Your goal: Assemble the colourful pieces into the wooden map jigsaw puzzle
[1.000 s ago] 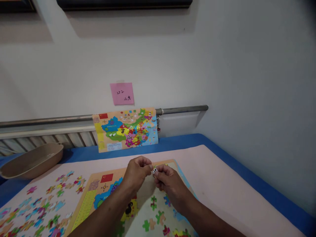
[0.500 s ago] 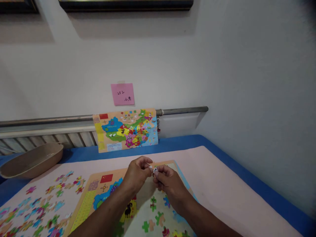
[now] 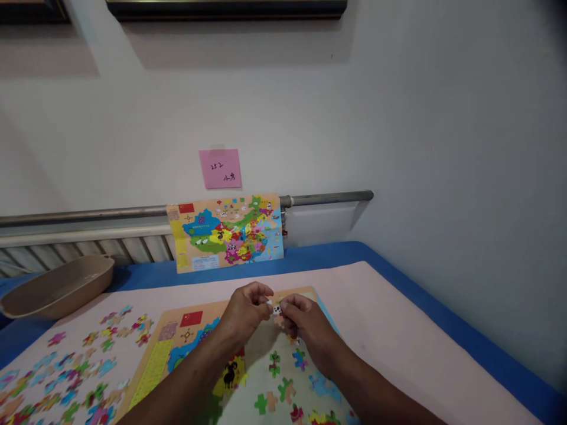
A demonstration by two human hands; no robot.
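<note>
Black-and-white puzzle piece (image 3: pixel 277 310) slightly lower; left hand (image 3: pixel 245 310), right hand (image 3: pixel 308 333) together, pinching it clear above wooden map board (image 3: pixel 195 319)

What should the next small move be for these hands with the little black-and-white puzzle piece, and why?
Probably lower the black-and-white puzzle piece onto the wooden China map board. The right hand pinches it directly above the board, and the left hand is close beside it. Its exact slot is hidden by the hands.
</note>
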